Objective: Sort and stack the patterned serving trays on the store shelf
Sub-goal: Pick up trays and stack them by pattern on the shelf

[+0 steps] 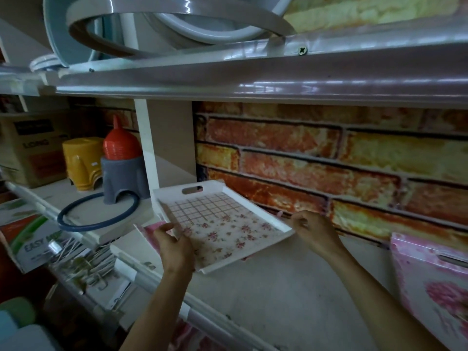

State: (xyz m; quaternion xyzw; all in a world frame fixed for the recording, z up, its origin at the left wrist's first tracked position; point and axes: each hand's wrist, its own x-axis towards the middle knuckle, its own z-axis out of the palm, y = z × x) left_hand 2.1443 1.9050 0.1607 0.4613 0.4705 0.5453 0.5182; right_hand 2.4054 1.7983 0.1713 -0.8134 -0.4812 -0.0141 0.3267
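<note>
A red-and-yellow brick-patterned wall runs behind the right hand. A glossy grey shelf spans above it, a white upright divider beyond the left hand.

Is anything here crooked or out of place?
Yes: the pink floral tray stands tilted at the right end of the shelf, not lying flat, apart from the white flowered tray that the left hand and right hand hold.

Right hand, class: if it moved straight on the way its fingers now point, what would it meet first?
The right hand points left at the white rectangular tray with check and flower print; its raised right rim comes first. Fingertips seem to be at that rim, though contact is unclear.
</note>
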